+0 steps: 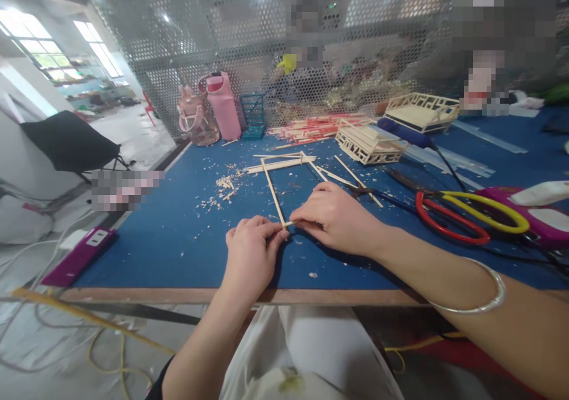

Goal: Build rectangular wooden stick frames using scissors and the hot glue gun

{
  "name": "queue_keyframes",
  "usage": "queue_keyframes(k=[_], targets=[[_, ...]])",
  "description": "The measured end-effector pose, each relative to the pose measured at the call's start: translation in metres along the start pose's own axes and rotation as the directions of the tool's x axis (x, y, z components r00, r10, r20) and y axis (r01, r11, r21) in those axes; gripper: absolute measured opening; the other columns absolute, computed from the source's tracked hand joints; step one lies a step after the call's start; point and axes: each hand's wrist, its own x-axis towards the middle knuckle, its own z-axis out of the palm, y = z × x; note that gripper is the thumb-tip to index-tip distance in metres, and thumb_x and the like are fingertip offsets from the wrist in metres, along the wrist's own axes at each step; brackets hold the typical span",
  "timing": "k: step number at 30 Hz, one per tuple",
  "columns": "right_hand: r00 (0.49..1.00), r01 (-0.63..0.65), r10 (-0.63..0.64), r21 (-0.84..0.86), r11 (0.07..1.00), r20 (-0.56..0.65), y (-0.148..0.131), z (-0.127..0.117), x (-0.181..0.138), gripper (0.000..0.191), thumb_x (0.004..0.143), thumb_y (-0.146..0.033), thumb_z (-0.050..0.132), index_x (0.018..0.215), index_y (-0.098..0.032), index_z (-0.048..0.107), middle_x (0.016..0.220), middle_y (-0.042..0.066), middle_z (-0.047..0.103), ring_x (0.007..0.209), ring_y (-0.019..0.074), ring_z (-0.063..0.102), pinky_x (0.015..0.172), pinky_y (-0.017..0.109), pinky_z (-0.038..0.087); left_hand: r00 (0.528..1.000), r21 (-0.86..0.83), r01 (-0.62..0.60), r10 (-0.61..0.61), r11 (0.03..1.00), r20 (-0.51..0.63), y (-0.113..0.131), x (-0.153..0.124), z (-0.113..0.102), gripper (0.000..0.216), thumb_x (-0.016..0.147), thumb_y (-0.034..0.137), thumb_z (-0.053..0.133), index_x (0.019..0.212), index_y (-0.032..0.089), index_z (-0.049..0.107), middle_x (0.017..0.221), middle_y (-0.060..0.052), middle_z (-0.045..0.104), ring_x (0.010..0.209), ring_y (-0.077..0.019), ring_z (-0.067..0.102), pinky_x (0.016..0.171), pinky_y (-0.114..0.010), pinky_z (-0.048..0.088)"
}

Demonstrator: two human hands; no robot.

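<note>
A frame of thin wooden sticks [273, 191] lies on the blue tabletop in front of me. My left hand [254, 247] is closed at the frame's near corner, its thumb and finger pinching the stick end there. From the other side, my right hand [340, 217] pinches a short pale wooden stick [290, 223] whose tip meets that same corner. Most of this stick is hidden under my fingers. Farther off, loose sticks [280, 165] lie across the frame's far side. Just beyond my right hand are pliers with dark jaws [367, 191] and another loose stick [351, 172].
Red-and-yellow-handled scissors [453, 216] lie to the right, beside a purple power strip [498, 201]. Behind stand stick-built trays [371, 142], a blue glue gun [402, 132], a bundle of red-tipped sticks [311, 128] and a pink bottle [224, 106]. Wood scraps [226, 185] litter the left.
</note>
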Motion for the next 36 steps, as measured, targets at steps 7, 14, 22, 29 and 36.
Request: queue_keyframes(k=[7,14,22,29,36], targets=[[0.999,-0.035,0.034,0.029,0.999,0.028,-0.003,-0.004,0.0,0.014,0.084,-0.019,0.055,0.084,-0.018,0.07,0.079,0.003,0.074,0.074,0.018,0.063,0.083,0.036,0.035,0.999,0.006,-0.022,0.022,1.0,-0.029,0.0,-0.001,0.002,0.015,0.085,0.024,0.061,0.085,0.027,0.075,0.082,-0.002,0.069,0.086,-0.0223,0.059,0.078,-0.036,0.042],[0.843,-0.221,0.32,0.264,0.939,-0.433,0.019,-0.033,-0.007,0.03,0.073,-0.012,0.045,0.091,-0.02,0.067,0.073,0.0,0.068,0.068,0.0159,0.061,0.067,0.031,0.046,0.997,-0.08,0.002,-0.008,0.997,-0.072,-0.006,-0.004,-0.001,0.011,0.076,0.029,0.067,0.084,0.024,0.074,0.086,-0.003,0.072,0.086,-0.0229,0.062,0.081,-0.036,0.046],[0.465,-0.321,0.483,0.368,0.873,-0.742,0.065,-0.058,-0.014,0.021,0.07,-0.01,0.044,0.076,-0.022,0.06,0.062,-0.003,0.054,0.054,0.0124,0.049,0.054,0.028,0.04,0.983,-0.232,0.073,-0.109,0.97,-0.148,-0.012,-0.004,-0.006,0.033,0.077,0.049,0.052,0.079,0.023,0.071,0.083,-0.005,0.073,0.082,-0.0249,0.064,0.077,-0.037,0.048],[0.99,-0.139,0.139,0.085,0.987,0.012,0.022,-0.032,-0.003,0.012,0.069,-0.022,0.066,0.079,-0.018,0.071,0.074,0.003,0.063,0.073,0.0177,0.056,0.074,0.034,0.038,0.998,-0.104,0.057,-0.059,0.993,-0.015,0.0,0.001,-0.004,0.022,0.078,0.039,0.058,0.081,0.023,0.074,0.087,-0.005,0.073,0.088,-0.0258,0.062,0.083,-0.04,0.043],[0.972,-0.169,0.168,-0.006,0.986,0.164,0.018,-0.024,-0.001,0.014,0.08,-0.026,0.064,0.072,-0.019,0.073,0.075,0.004,0.063,0.077,0.0176,0.056,0.077,0.035,0.031,0.997,-0.06,0.058,-0.056,0.996,0.047,0.005,-0.007,-0.015,0.023,0.082,0.033,0.053,0.074,0.023,0.072,0.081,-0.004,0.072,0.083,-0.0229,0.063,0.075,-0.036,0.045]])
